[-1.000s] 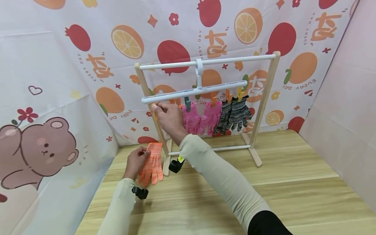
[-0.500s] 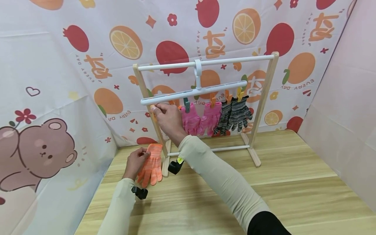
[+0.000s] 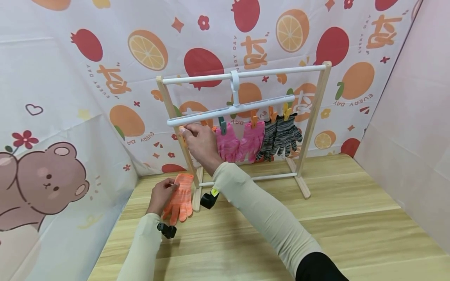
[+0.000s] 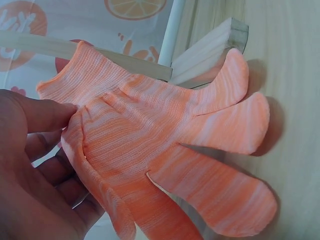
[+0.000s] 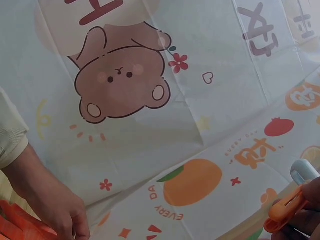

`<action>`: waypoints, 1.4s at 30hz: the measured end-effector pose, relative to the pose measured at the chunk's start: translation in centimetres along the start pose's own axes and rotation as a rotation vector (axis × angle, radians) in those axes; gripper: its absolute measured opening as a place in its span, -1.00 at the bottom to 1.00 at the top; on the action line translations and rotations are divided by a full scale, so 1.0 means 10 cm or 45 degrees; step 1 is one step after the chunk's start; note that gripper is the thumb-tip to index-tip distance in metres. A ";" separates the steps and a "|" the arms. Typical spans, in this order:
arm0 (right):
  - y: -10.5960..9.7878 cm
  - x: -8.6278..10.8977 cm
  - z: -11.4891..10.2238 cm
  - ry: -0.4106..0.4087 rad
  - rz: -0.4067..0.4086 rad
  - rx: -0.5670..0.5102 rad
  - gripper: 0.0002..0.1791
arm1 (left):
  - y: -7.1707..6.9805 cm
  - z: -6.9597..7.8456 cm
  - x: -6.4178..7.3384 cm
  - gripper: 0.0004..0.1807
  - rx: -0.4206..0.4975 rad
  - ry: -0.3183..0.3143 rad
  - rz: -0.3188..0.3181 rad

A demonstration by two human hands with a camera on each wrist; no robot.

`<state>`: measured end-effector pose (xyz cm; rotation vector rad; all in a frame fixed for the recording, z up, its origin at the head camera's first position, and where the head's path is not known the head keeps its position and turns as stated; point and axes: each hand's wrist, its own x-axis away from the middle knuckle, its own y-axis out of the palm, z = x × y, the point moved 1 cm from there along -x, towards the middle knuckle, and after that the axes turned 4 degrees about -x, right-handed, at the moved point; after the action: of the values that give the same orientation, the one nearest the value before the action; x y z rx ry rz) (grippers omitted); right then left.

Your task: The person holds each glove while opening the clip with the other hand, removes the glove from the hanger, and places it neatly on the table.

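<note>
My left hand pinches an orange-and-white knit glove near its cuff, low in front of the rack's left foot. In the left wrist view the thumb lies over the glove and its fingers point away from my hand. My right hand holds an orange clothespin just below the left end of a pale blue hanger. Farther right on that hanger hang two pink gloves and a pair of black-and-grey gloves, held by a teal clothespin and several others.
The hanger hooks over the white top bar of a wooden rack, which stands on a wood-grain table. A fruit-print cloth rises behind it. To the left is a bear-print cloth, to the right a pale wall.
The glove's cuff has sunk slightly in my left hand's pinch. My right hand keeps its place at the hanger's end. The head view has shifted a little, so the rack appears farther left.
</note>
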<state>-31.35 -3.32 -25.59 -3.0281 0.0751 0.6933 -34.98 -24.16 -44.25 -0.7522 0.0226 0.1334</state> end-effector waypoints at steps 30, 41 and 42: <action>0.00 0.01 0.03 -0.001 -0.003 0.014 -0.79 | 0.06 -0.13 -0.11 -0.70 -0.029 -0.006 -0.066; 0.00 0.02 0.04 0.017 0.009 0.049 -0.77 | 0.08 -0.12 -0.11 -0.69 -0.024 -0.022 -0.088; 0.00 0.02 0.05 0.019 0.009 0.049 -0.77 | 0.08 -0.12 -0.12 -0.69 -0.022 -0.022 -0.090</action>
<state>-31.40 -3.31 -26.09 -2.9982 0.0983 0.6622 -36.21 -24.50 -45.57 -0.7678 -0.0217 0.0730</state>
